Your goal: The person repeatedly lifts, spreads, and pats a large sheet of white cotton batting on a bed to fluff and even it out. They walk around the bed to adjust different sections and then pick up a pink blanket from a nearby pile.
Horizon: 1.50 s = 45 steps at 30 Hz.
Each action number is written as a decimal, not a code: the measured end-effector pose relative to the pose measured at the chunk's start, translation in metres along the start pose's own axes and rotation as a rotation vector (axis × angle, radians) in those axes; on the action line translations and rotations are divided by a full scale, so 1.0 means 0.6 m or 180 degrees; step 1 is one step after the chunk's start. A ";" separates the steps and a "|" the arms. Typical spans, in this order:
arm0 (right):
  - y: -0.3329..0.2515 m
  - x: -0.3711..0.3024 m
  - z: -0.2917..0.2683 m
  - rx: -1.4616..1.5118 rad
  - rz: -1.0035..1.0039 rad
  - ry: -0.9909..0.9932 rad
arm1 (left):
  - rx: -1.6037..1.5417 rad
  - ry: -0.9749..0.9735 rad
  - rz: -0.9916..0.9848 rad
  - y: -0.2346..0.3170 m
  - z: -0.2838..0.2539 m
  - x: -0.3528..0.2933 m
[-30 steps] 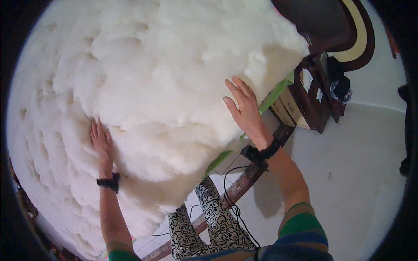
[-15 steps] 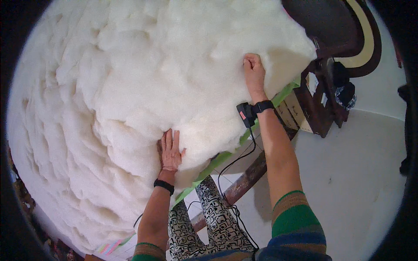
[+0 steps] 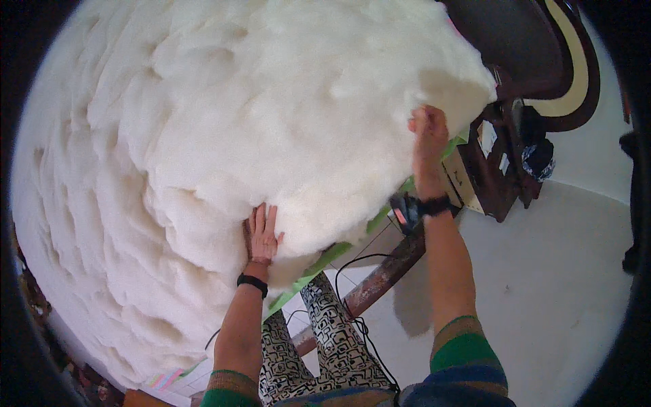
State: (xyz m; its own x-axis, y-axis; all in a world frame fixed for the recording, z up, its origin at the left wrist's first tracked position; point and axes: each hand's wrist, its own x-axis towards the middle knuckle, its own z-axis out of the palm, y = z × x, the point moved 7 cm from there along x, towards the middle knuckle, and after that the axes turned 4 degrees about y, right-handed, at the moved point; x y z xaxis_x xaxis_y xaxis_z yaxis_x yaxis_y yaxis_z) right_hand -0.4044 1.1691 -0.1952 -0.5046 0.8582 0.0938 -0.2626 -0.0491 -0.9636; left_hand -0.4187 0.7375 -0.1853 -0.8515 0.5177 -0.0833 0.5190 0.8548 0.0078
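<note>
A thick, lumpy layer of white fluffy wadding (image 3: 203,122) spreads over most of the view. My left hand (image 3: 261,234) rests flat on it near the front edge, fingers spread and slightly sunk in. Over the right part of the wadding is my right hand (image 3: 429,125), its fingers curled together; whatever they hold, if anything, is hidden. Green cloth (image 3: 332,254) shows from beneath the wadding along its near edge. A black strap device (image 3: 413,209) sits on my right wrist, and a black band (image 3: 253,285) circles my left.
Dark wooden furniture (image 3: 498,163) with a pale drawer stands beyond the right corner, below a dark panel with a cream border (image 3: 573,61). A brown rail (image 3: 380,278) runs under the near edge. Black cables (image 3: 363,332) hang by my patterned trousers (image 3: 339,332).
My right hand has moved right and a little nearer to me, toward the wadding's edge, fingers still curled. My left hand has stayed nearly in place.
</note>
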 end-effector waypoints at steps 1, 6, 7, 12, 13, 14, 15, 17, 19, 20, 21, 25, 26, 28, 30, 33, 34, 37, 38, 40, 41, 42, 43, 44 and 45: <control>-0.006 -0.016 -0.029 0.0055 0.0354 0.0089 | -0.0071 0.0014 -0.0021 -0.005 -0.001 -0.002; -0.129 -0.159 -0.239 -0.2067 0.0526 -0.0328 | -0.0634 0.0012 0.0277 0.023 -0.040 0.005; -0.133 -0.190 -0.262 -0.3511 0.0627 -0.1301 | -0.0478 -0.0059 0.0359 0.036 -0.057 -0.005; -0.172 -0.308 -0.305 -0.5491 0.0541 -0.2410 | -0.0596 0.0488 0.0813 0.110 -0.185 -0.094; -0.179 -0.327 -0.263 -0.4743 0.0475 -0.2337 | -0.0579 0.0606 0.0875 0.107 -0.212 -0.128; -0.192 -0.346 -0.206 -0.3924 0.0238 -0.2172 | -0.0499 0.0781 0.0778 0.086 -0.238 -0.160; -0.219 -0.376 -0.136 -0.3669 -0.0643 -0.2217 | -0.0415 0.0953 0.0678 0.053 -0.266 -0.194; -0.270 -0.466 0.000 -0.2374 -0.1465 -0.2316 | -0.0323 0.1070 0.0205 -0.049 -0.318 -0.266; -0.307 -0.558 0.111 -0.2702 -0.1980 -0.2556 | 0.0253 0.1483 -0.0593 -0.170 -0.384 -0.346; -0.318 -0.597 0.158 -0.2609 -0.1832 -0.2583 | 0.0603 0.1533 -0.0902 -0.221 -0.410 -0.383; -0.327 -0.635 0.202 -0.2458 -0.1784 -0.2636 | 0.0942 0.1224 -0.1447 -0.276 -0.423 -0.415; -0.278 -0.710 0.304 -0.2198 -0.2110 -0.2957 | 0.1384 0.1221 -0.1398 -0.335 -0.398 -0.448; -0.241 -0.699 0.306 -0.2400 -0.2286 -0.2973 | 0.1306 0.1215 -0.1202 -0.338 -0.353 -0.406; -0.150 -0.638 0.286 -0.3159 -0.2203 -0.2599 | 0.1649 0.1179 -0.0215 -0.309 -0.253 -0.330; -0.076 -0.598 0.268 -0.3812 -0.2219 -0.2567 | 0.0573 0.1212 -0.0249 -0.314 -0.184 -0.284; -0.060 -0.563 0.250 -0.3757 -0.2176 -0.2526 | 0.1979 0.0628 0.0211 -0.283 -0.152 -0.267; -0.063 -0.557 0.247 -0.3928 -0.1961 -0.2719 | 0.1798 0.1594 0.0247 -0.260 -0.202 -0.285; -0.126 -0.552 0.244 -0.3654 -0.1495 -0.3266 | -0.0804 0.1536 -0.0043 -0.265 -0.291 -0.331; -0.170 -0.557 0.244 -0.3261 -0.1747 -0.3098 | -0.0870 0.1882 -0.0234 -0.280 -0.331 -0.362; -0.235 -0.571 0.237 -0.3185 -0.1896 -0.2708 | -0.1022 0.2766 -0.0356 -0.321 -0.400 -0.445; -0.268 -0.609 0.250 -0.2765 -0.2265 -0.2899 | -0.1625 0.3162 -0.0780 -0.362 -0.410 -0.492; -0.292 -0.653 0.263 -0.2552 -0.2444 -0.3056 | -0.1319 0.3265 -0.1001 -0.397 -0.421 -0.527; -0.317 -0.704 0.282 -0.2337 -0.2738 -0.3161 | -0.1326 0.3358 -0.1288 -0.435 -0.421 -0.564; -0.330 -0.762 0.306 -0.2024 -0.2658 -0.3443 | -0.0882 0.3297 -0.1563 -0.473 -0.424 -0.594; -0.339 -0.824 0.338 -0.1885 -0.2712 -0.3734 | -0.0903 0.3350 -0.1690 -0.507 -0.421 -0.625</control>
State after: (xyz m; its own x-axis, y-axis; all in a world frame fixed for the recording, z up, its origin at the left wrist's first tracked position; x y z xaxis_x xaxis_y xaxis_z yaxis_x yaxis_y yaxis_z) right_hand -0.2683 0.6510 0.0052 -0.7898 -0.3482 0.5050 -0.5872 0.6672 -0.4583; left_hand -0.2762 0.2926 0.0953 -0.6663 -0.2359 0.7074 0.1641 0.8790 0.4477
